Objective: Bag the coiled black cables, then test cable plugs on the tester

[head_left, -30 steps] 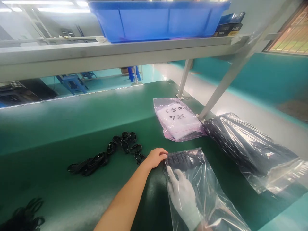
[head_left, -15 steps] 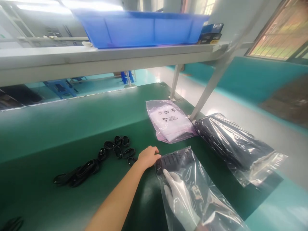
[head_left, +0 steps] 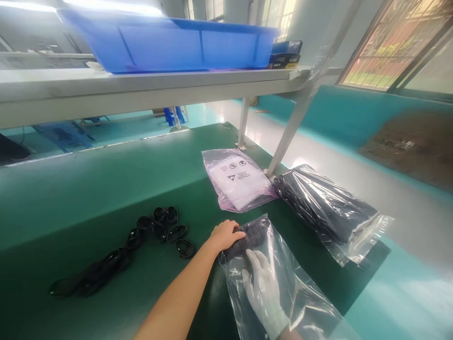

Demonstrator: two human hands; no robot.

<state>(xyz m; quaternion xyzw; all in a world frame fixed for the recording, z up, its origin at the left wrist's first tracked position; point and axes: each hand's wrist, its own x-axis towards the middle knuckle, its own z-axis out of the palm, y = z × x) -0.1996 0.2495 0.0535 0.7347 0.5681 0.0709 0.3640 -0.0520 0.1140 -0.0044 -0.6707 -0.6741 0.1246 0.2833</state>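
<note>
A clear plastic bag (head_left: pixel 286 283) lies on the green table, with a row of thin black pieces (head_left: pixel 255 233) packed side by side at its far end. My bare left hand (head_left: pixel 228 235) is curled over the left part of that row, from outside the bag. Inside the bag is my right hand (head_left: pixel 264 288) in a white glove, its fingers extended and apart, fingertips close to the near side of the row. Several black oval rings (head_left: pixel 177 232) lie loose to the left, and a heap of similar black pieces (head_left: pixel 95 274) lies farther left.
A pink-tinted bag with printed symbols (head_left: pixel 239 182) lies beyond my hands. To the right, a clear bag full of dark items (head_left: pixel 322 203) rests at the table edge. A shelf (head_left: pixel 159 92) on slanted posts spans above, carrying a blue bin (head_left: pixel 170 47) and small boxes (head_left: pixel 285 54).
My left hand has moved from the row's left end onto the top of it, fingers curling over. The right hand remains inside the bag. The view has turned slightly to the right.
</note>
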